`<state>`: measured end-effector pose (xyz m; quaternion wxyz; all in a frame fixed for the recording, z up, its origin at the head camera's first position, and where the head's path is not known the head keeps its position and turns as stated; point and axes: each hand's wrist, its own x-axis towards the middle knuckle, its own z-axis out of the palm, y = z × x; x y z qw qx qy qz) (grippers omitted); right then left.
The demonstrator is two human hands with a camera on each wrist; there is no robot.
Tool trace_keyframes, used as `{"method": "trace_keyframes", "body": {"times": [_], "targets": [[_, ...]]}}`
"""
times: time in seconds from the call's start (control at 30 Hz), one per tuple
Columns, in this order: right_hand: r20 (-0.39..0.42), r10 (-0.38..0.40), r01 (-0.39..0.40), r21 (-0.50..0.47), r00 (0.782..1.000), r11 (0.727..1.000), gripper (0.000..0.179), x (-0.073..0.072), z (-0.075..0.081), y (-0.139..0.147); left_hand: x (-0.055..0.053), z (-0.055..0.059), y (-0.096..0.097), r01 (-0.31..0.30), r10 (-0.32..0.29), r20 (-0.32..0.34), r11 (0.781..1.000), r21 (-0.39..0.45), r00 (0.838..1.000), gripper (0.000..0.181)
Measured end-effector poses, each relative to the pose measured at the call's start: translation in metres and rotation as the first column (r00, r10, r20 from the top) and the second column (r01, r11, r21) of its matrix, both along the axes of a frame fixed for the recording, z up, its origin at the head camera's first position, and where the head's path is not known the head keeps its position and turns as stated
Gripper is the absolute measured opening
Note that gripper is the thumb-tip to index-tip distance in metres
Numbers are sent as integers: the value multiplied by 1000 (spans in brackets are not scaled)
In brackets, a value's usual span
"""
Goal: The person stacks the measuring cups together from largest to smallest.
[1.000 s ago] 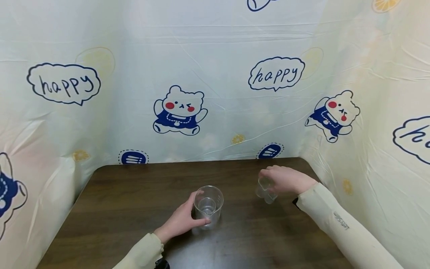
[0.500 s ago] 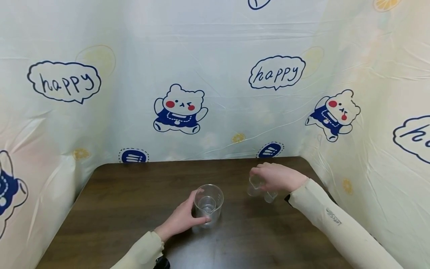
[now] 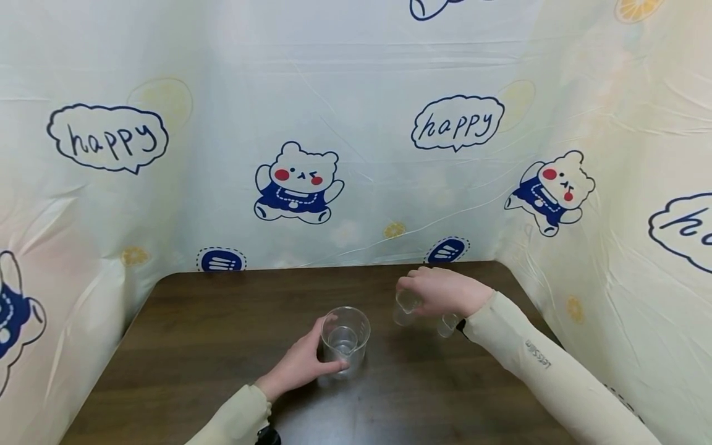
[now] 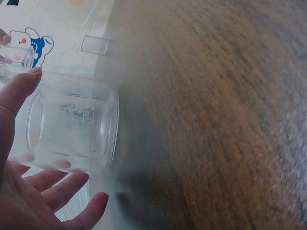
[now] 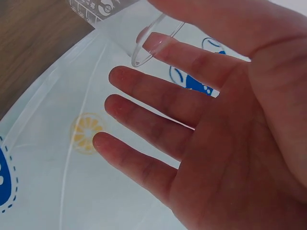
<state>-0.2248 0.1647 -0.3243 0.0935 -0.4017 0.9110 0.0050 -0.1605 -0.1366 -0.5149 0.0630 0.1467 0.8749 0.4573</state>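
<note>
I see the right hand (image 3: 445, 289) pinching the small beaker (image 3: 404, 316) — mouth up, long axis near vertical, shifted toward nine o'clock — at two o'clock from the big beaker (image 3: 359, 351), which the left hand (image 3: 305, 357) clasps widely.

My left hand (image 4: 24, 196) around a clear beaker (image 4: 72, 129), wood-grained tabletop (image 4: 216, 96) at its base, my right fingers (image 4: 4, 38) on a small glass (image 4: 21, 55), bear-printed curtain (image 4: 72, 24) behind.

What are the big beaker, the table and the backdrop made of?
Big beaker: smooth, likely glass, being see-through with a shiny rim, though plastic is possible.
Table: dark brown wood or wood-look laminate, with streaky grain and a soft sheen.
Backdrop: probably thin plastic or coated cloth, by its creases and slight shine.
</note>
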Motion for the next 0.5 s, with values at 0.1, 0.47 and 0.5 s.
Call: {"method": "trace_keyframes", "body": {"times": [0.1,0.47,0.5], "targets": [[-6,17,-17,-6,1000,1000,33,1,3,-8,0,0,0,0,1,-2,1000,5,1000,99],[-7,56,-56,-9,998,998,34,4,11,-41,-1,-1,-1,8,-8,2,1000,8,1000,101],[-3,60,-60,-8,998,998,34,4,11,-43,0,-1,-1,8,-8,3,1000,6,1000,101]]}}
